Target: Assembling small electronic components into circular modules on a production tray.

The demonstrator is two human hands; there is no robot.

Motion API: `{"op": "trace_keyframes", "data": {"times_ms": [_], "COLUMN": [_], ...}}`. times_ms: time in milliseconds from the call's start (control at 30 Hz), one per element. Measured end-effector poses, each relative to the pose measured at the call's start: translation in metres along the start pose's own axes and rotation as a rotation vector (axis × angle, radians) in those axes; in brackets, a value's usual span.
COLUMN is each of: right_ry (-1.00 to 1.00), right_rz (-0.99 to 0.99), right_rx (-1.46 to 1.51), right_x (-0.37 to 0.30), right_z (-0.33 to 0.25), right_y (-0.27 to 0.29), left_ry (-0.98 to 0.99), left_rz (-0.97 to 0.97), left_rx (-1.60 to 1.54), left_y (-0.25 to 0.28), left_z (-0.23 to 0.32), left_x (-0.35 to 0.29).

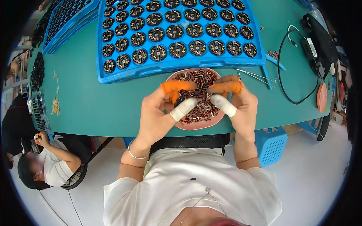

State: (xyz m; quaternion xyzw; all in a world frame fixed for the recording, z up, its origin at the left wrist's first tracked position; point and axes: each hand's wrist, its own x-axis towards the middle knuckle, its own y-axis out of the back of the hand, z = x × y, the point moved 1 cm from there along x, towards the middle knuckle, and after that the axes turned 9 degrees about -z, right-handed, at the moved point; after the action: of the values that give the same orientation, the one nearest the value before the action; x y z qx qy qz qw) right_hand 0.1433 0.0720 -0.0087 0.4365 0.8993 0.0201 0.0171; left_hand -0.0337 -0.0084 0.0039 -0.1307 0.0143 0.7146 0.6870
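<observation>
Both my hands are over a pink bowl (196,127) heaped with small dark-red and silver cylindrical components (201,115). My left hand (162,109), with orange finger covers and a white thumb cover, is closed around a black part (181,98), mostly hidden by the fingers. My right hand (237,100), covered the same way, has its thumb and fingertips drawn together beside that part; whatever lies between them is too small to make out. Just beyond the bowl stands a blue tray (181,67) holding rows of round black parts (177,49) with small wired components in them.
More blue trays (69,32) are stacked at the far left. Tweezers (256,75) lie right of the bowl. A black cable (281,75), a black bag (320,45) and a pink dish (321,98) sit at the right. Another person (56,162) sits at the left; a blue stool (271,145) stands at the right.
</observation>
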Motion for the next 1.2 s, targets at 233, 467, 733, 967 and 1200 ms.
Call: {"op": "trace_keyframes", "data": {"times_ms": [233,467,733,967,1200], "right_ry": [0.019,0.048,0.045,0.029,-0.022], "right_rz": [0.03,0.011,-0.004,0.026,0.054], "right_rx": [0.207,-0.058,0.004,0.14,0.177], "right_x": [0.002,0.003,0.002,0.0,-0.002], "right_z": [-0.002,-0.003,0.005,0.005,0.002], "right_y": [-0.009,-0.001,-0.008,-0.015,-0.022], "left_ry": [-0.036,-0.094,-0.14,-0.271,-0.338], "left_rz": [-0.053,0.021,0.06,0.174,0.222], "left_rx": [-0.037,0.146,0.486,0.521,0.532], "left_y": [-0.011,-0.01,-0.012,-0.018,-0.023], "left_z": [-0.006,-0.007,0.0,0.004,0.005], "left_x": [0.002,0.005,0.001,0.0,-0.002]}}
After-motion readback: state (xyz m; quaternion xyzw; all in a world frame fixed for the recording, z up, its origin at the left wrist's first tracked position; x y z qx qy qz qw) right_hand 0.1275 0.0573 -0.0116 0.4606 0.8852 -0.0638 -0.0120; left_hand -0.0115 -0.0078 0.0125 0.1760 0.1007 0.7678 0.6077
